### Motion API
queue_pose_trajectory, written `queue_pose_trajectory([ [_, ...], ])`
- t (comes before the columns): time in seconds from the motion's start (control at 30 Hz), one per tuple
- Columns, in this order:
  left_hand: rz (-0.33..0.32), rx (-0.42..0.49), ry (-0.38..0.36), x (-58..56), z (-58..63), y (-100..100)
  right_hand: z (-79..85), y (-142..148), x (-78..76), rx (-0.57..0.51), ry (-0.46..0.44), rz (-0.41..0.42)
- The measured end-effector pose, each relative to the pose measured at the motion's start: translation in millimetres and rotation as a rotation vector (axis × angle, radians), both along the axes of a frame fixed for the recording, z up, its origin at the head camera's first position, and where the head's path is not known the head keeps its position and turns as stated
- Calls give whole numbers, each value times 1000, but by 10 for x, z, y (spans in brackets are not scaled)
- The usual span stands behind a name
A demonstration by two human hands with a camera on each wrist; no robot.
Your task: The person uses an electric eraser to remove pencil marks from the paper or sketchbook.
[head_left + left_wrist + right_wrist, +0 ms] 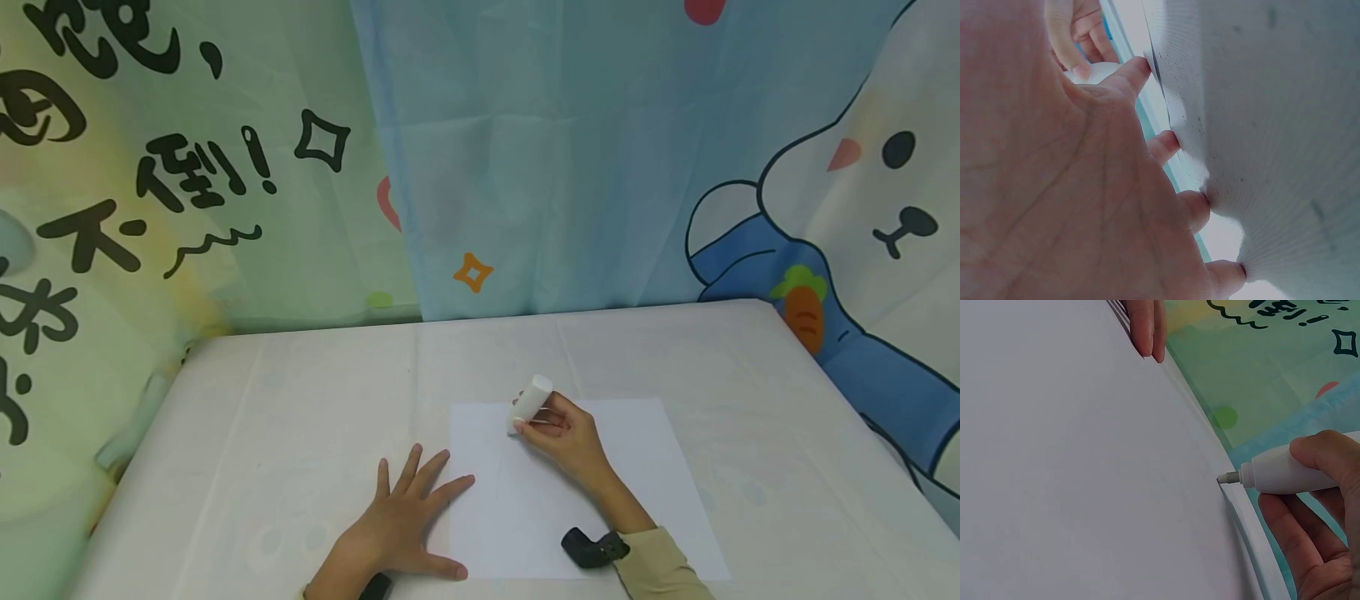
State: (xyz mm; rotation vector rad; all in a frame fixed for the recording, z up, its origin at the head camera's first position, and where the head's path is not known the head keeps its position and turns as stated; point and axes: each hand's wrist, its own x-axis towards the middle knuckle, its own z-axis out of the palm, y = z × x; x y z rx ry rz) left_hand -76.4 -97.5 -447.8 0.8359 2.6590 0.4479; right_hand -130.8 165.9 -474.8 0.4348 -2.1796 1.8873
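My right hand [566, 437] grips a thick white electric eraser [531, 402] between thumb and fingers, tilted with its lower end at the paper. In the right wrist view its narrow grey tip [1229, 478] meets the surface of the white paper [637, 483]. My left hand [401, 517] lies with spread fingers at the paper's left edge; its index finger and thumb reach onto the sheet. The left wrist view shows its fingertips [1194, 209] against the surface. Any marks on the sheet are too faint to tell.
The paper lies on a table [300, 400] with a white cover. Behind it hangs a printed curtain [562, 167] with a cartoon animal and large writing. A black wrist device [592, 548] sits at the right wrist, above the paper's lower part.
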Motion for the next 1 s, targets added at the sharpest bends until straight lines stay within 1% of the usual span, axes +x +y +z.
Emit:
queue_pose_trajectory([
  [0.37,1,12,-6,-7,3,-4,-12,-4,-15,-7,22,6],
  [0.77,-2,2,4,-5,-13,-4,-10,-1,-6,-3,26,-13],
  [1.0,-1,-1,5,-2,-7,-1,-7,4,-7,10,35,7],
])
